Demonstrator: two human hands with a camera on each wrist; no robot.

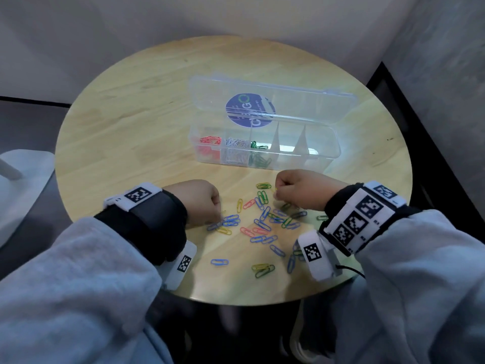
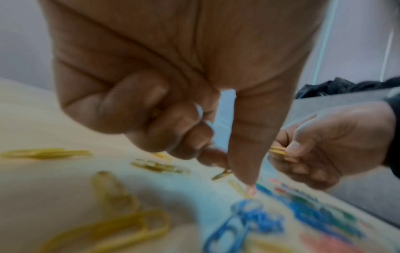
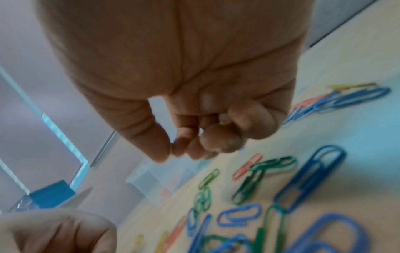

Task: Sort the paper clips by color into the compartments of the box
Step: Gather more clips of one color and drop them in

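A round wooden tabletop [image 1: 126,106] carries a clear plastic box [image 1: 309,156] with its lid [image 1: 301,98] swung open behind it; a round purple sticker [image 1: 244,111] shows through the lid. Along the box's row of compartments, the leftmost holds red paper clips [image 1: 210,140], the next one white clips [image 1: 235,143], and the third green clips [image 1: 258,146]. The compartments further right look bare of clips from here.

Nearer the person, a loose scatter of paper clips [image 1: 265,219] in blue, green, yellow and red lies on the wood between the two hands.

The left hand [image 1: 196,200] is down at the left edge of the scatter, fingers curled in, thumb and forefinger pinching a yellow clip [image 2: 223,174] just off the wood, with another bit of yellow tucked in the curled fingers. Several more yellow clips lie beside it.

The right hand [image 1: 301,187] hovers just in front of the box, above the far side of the scatter, closed around a few yellow clips [image 2: 278,150] held between thumb and fingertips.

Both wrists wear black bands with white marker blocks, over grey sleeves [image 1: 78,298].
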